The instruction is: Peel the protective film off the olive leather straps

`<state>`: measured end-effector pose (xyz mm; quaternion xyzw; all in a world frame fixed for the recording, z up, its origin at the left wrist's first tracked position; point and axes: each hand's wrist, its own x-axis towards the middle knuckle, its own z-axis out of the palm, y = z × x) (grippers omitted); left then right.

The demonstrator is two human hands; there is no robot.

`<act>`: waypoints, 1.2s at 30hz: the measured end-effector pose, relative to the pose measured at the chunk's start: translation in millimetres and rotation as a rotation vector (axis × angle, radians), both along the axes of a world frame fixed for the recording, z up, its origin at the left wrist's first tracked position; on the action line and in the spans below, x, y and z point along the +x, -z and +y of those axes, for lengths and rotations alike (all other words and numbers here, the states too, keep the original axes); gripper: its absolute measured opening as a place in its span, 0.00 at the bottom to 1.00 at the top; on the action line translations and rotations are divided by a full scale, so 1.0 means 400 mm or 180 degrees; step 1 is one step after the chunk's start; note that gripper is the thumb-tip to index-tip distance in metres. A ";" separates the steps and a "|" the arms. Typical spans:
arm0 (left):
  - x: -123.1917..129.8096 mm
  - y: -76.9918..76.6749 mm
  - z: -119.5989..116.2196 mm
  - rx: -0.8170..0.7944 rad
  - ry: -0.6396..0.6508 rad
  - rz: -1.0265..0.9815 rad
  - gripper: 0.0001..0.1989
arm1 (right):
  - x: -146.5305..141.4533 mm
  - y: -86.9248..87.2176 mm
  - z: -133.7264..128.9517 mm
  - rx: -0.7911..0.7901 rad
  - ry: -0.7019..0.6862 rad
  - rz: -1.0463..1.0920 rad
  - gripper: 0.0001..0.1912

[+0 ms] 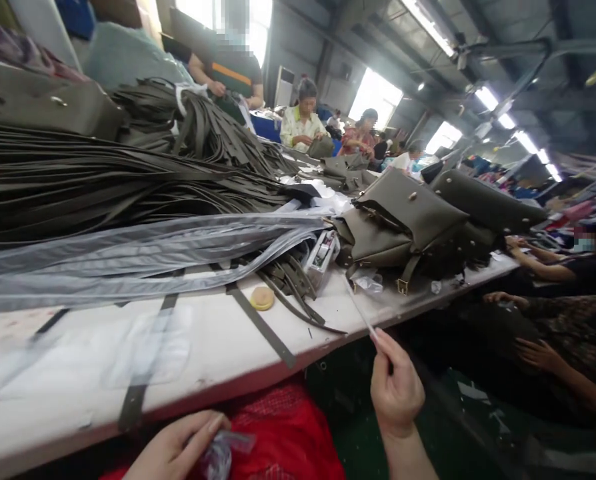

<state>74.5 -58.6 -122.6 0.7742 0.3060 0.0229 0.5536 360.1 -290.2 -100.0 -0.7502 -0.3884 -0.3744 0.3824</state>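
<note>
My right hand (398, 387) is beyond the table's front edge, its thumb and fingers pinched on the end of a thin pale strip (362, 311). The strip points up and left toward the table; its material is unclear. Low in the view, over my red clothing (298, 427), my left hand (175, 445) is closed on a crumpled piece of clear plastic (221, 457). Nearest the hands on the white table (213, 347) are a flat dark strap (261, 323), a round yellowish tape roll (262, 298) and a small open box (322, 257).
Long dark straps (128, 183) are heaped at the left, with grey shiny fabric (128, 267) in front. Olive-dark bags with buckles (403, 220) stand on the right part of the table. Several people work along the far side; a co-worker's hands (541, 353) are at the right.
</note>
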 end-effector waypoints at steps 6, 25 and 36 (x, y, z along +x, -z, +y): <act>-0.024 -0.035 -0.013 -0.0108 0.0044 0.0039 0.25 | 0.084 0.059 0.062 -0.1206 -0.0223 0.0224 0.14; -0.027 0.003 -0.001 -0.0141 0.0090 0.0016 0.23 | 0.238 0.044 0.121 -0.1590 -0.1357 0.2346 0.15; -0.027 -0.013 -0.010 -0.0162 0.0107 0.0031 0.22 | 0.215 0.048 0.132 -0.0828 -0.0953 0.2599 0.16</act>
